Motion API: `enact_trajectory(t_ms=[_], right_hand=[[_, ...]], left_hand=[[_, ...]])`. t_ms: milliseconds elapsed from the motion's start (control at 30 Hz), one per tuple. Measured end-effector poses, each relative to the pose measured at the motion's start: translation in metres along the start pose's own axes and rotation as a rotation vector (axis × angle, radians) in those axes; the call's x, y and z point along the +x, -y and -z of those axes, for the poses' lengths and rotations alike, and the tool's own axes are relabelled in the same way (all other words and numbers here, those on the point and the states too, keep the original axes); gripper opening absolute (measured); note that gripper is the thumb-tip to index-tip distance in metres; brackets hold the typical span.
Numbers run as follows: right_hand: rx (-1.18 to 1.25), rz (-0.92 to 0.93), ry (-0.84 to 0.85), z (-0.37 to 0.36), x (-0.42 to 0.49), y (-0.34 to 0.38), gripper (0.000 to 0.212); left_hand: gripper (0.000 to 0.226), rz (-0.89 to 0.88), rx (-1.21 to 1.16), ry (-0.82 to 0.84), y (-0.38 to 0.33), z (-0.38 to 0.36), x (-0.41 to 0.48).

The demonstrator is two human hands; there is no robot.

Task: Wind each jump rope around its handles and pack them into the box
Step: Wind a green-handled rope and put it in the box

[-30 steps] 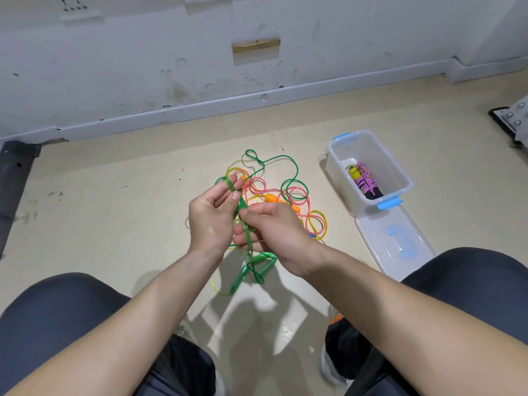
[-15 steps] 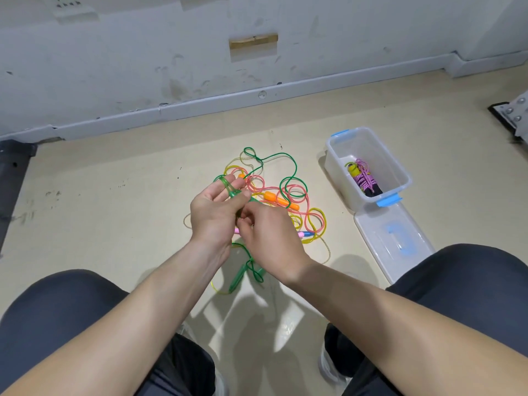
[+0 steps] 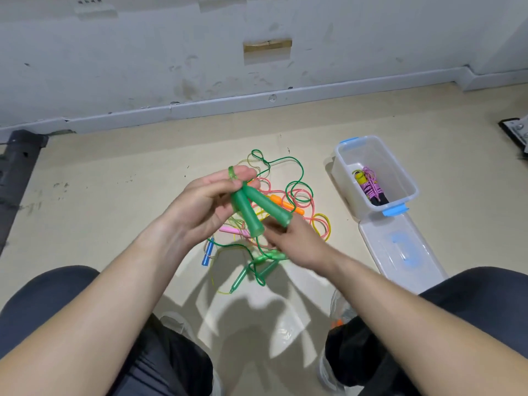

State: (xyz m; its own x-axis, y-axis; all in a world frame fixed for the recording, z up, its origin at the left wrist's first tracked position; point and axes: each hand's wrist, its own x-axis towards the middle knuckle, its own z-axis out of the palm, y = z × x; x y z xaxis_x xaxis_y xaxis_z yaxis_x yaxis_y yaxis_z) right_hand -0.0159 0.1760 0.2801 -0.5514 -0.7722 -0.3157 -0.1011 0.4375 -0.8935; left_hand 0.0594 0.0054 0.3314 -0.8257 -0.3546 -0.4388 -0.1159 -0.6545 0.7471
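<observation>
My left hand [image 3: 205, 204] is raised above the pile and pinches the top ends of two green handles [image 3: 257, 210], which splay downward in a V. The green cord [image 3: 257, 244] trails from them to the floor. My right hand [image 3: 294, 241] is just below and right of the handles, blurred, its fingers curled at the green cord. Under both hands lies a tangle of ropes [image 3: 300, 195] in green, pink and yellow. The clear box [image 3: 343, 172] with blue clips stands to the right and holds one wound pink rope [image 3: 371, 190].
In the pile lie another pair of green handles [image 3: 257, 271], a blue handle [image 3: 207, 252], a pink handle [image 3: 233, 231] and an orange handle [image 3: 285, 204]. The box lid [image 3: 400, 250] lies flat in front of the box. My knees frame the bottom corners.
My left hand has turned palm up and lifted the two green handles into plain view. My right hand has dropped down and to the right along the cord, moving fast.
</observation>
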Motion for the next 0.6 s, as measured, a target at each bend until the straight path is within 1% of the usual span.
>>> enact_trajectory(t_ms=[67,133,200,300,400,533,567,600], right_hand=[[0.080,-0.026,-0.018,0.022,0.005,0.002,0.023],[0.218,-0.024,-0.062,0.036,0.009,0.002,0.023],[0.276,-0.014,-0.081,0.041,0.010,0.004,0.024],[0.283,-0.023,-0.079,0.041,0.009,0.010,0.026],[0.321,-0.052,-0.075,0.041,0.007,0.017,0.020],[0.496,-0.148,-0.045,0.040,0.003,0.022,0.016],[0.523,-0.172,-0.033,0.040,0.002,0.022,0.016],[0.536,-0.192,-0.018,0.040,0.002,0.022,0.021]], left_hand=[[0.032,0.028,0.157,0.118,-0.001,0.002,-0.003],[0.033,0.047,0.332,0.179,-0.001,0.004,-0.004],[0.033,0.045,0.451,0.178,0.001,0.004,-0.004],[0.035,-0.013,0.583,0.135,0.004,0.006,-0.002],[0.036,-0.056,0.611,0.102,0.005,0.007,-0.002],[0.037,-0.155,0.627,0.111,0.014,0.002,-0.004],[0.038,-0.178,0.638,0.106,0.017,0.001,-0.005],[0.039,-0.197,0.647,0.096,0.021,0.000,-0.005]])
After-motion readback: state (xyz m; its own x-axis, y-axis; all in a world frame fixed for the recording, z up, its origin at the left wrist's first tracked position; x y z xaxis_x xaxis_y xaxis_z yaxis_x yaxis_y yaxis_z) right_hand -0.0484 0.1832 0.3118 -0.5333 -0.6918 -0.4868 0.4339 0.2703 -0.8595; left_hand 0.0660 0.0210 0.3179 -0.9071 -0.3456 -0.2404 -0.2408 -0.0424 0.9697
